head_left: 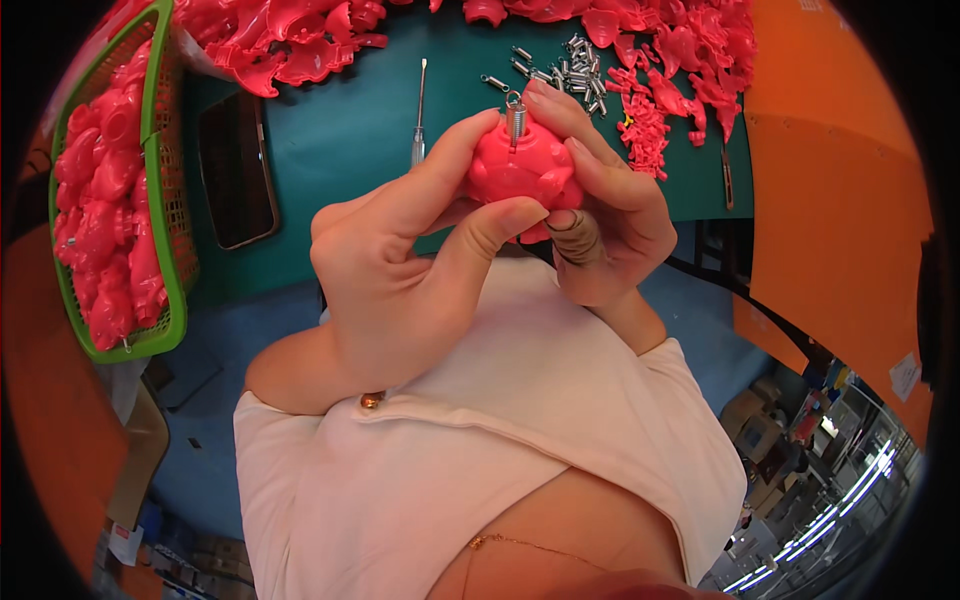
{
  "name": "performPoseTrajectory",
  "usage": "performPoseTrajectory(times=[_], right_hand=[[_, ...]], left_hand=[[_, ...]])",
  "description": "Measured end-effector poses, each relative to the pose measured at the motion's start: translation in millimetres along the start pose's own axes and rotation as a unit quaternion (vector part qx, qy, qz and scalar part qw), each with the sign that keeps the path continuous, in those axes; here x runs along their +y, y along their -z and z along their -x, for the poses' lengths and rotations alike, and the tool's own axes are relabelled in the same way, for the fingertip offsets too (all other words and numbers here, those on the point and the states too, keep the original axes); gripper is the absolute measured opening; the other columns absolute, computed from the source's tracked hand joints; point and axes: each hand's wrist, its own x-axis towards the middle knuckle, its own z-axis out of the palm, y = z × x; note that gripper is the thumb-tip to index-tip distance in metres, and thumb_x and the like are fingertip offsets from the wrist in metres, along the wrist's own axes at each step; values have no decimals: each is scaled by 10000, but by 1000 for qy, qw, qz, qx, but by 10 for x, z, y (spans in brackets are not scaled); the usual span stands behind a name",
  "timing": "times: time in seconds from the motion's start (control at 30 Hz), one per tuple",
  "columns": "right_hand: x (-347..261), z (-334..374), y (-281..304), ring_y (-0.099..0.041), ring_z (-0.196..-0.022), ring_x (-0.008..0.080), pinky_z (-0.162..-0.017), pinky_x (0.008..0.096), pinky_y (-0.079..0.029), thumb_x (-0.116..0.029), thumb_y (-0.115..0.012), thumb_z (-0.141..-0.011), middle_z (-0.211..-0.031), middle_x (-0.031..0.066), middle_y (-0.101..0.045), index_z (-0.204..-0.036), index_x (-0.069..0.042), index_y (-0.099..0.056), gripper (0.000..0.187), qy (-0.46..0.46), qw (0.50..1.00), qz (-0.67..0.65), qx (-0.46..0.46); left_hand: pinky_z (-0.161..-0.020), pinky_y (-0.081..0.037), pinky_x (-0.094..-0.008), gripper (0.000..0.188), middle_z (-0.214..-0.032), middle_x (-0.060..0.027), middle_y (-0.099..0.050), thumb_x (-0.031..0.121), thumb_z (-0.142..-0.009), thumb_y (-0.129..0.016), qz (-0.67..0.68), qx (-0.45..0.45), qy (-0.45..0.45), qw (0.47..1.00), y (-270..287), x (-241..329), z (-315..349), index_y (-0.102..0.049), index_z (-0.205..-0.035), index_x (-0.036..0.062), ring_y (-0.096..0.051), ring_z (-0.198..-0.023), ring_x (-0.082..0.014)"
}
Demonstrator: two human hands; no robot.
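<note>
Between both hands is a rounded pink plastic toy part (515, 170), held up over the near edge of the green table. A metal coil spring (516, 120) stands upright out of its top, hook end up. My left hand (410, 230) is closed on the part's left side, thumb across its lower front. From the other side my right hand (615, 200) grips it, fingers curled along the right and top near the spring. A dark wrap (577, 240) circles the right thumb. The part's back and underside are mostly hidden.
A green basket (165, 230) of glossy pink parts stands at left, beside a dark phone (238, 170). Behind my hands lie a screwdriver (419, 120) and loose springs (580, 72). Pink pieces (690, 60) heap along the back, with small pink bits (643, 135) at right.
</note>
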Motion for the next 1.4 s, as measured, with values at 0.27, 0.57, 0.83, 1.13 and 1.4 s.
performPoseTrajectory(times=[0.27,0.57,0.83,1.13,1.4], right_hand=[[65,-34,32,-468,-1190,420,-1036,515,-295,-75,-644,-819,-1191,330,-514,-1150,38,-510,375,-13,996,-83,-5],[64,-17,-111,-445,-1211,423,-1027,510,-307,-70,-637,-819,-1212,326,-502,-1175,13,-516,385,9,999,-49,19],[44,139,-142,-394,-1258,399,-1063,477,-256,-199,-434,-963,-1289,304,-448,-1227,49,-482,365,-89,993,-59,50],[124,130,184,-522,-1133,262,-941,364,-442,-91,-668,-819,-1250,193,-520,-1182,36,-549,402,-312,937,-153,33],[131,302,-3,-575,-1042,242,-891,365,-490,-81,-646,-840,-1115,154,-588,-1136,3,-540,325,-318,845,-343,260]], left_hand=[[-793,-510,-260,422,-982,-145,-660,-14,-831,-636,-34,-7,-24,999,15,-12,-13,-500,-1224,-86,-615,-877,-147],[-801,-512,-274,518,-994,-167,-652,-39,-789,-674,-50,0,-38,998,20,12,-33,-458,-1256,-97,-619,-919,-183],[-834,-517,-306,695,-1053,-146,-638,-18,-634,-798,-133,17,-44,990,5,-193,-121,-486,-1253,-61,-625,-948,-175],[-727,-542,-291,621,-1010,-177,-651,72,-631,-793,-40,-17,-5,999,-108,-382,-230,-552,-1196,-17,-669,-850,-237],[-778,-524,-290,501,-1177,-184,-585,51,-625,-798,-77,27,-83,993,-82,-573,-151,-638,-1100,44,-648,-934,-250]])
